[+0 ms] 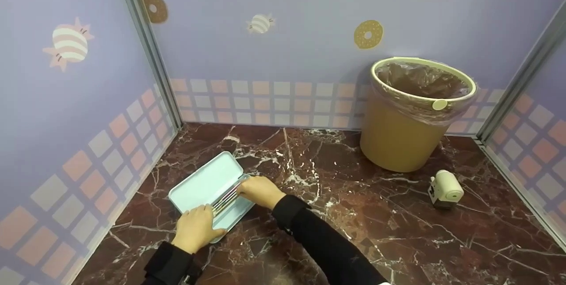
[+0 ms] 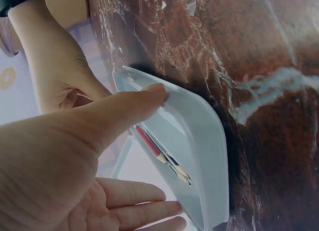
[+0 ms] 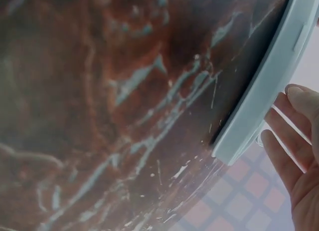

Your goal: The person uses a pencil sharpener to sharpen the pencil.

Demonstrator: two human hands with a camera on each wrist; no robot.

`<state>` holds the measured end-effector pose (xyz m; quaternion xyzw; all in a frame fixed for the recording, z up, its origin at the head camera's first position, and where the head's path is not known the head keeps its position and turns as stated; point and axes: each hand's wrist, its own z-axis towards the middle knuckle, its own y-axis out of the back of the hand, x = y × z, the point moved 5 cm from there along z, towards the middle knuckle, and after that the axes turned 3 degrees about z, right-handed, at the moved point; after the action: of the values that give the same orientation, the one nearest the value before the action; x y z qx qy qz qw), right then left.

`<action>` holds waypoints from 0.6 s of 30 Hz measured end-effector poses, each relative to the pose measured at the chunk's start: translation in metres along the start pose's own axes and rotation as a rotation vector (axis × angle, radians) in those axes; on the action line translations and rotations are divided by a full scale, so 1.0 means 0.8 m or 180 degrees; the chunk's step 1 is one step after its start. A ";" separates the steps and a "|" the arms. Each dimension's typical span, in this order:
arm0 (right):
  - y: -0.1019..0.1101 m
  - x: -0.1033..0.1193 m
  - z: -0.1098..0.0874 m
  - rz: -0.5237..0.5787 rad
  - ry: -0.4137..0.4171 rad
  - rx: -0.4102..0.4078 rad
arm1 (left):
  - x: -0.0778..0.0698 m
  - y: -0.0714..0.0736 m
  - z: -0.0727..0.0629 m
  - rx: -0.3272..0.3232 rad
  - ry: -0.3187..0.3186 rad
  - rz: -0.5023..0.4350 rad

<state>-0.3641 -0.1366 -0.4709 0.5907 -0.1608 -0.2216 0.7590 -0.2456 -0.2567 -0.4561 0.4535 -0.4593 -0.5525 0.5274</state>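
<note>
On the dark red marbled tabletop, over towards the left wall, a pale-blue rectangular pencil case lies open, its matching flat lid folded out on the far side. Slim wooden pencils sit in the tray, sharpened points towards the person's left hand. That hand spans the near end of the case with its fingers loosely straight, the thumb touching the rim. The right hand reaches over the opposite end with bent fingers; whether they pinch a pencil I cannot tell. Well apart to the right stands a round yellow-tan bin lined with clear plastic, and near its foot a small rounded cream device with a dark base.
</note>
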 end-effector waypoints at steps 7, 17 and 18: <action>0.004 0.002 0.008 -0.0106 0.0038 0.0144 | -0.002 -0.001 0.002 -0.0039 -0.0019 -0.0026; 0.009 0.012 0.023 -0.0433 0.0076 0.0206 | 0.000 -0.002 -0.001 -0.0118 -0.0063 -0.0064; 0.008 0.014 0.026 -0.0474 0.0092 0.0219 | 0.001 -0.002 -0.002 -0.0112 -0.0058 -0.0070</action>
<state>-0.3637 -0.1582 -0.4598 0.6300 -0.1129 -0.2632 0.7219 -0.2439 -0.2573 -0.4583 0.4442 -0.4492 -0.5703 0.5251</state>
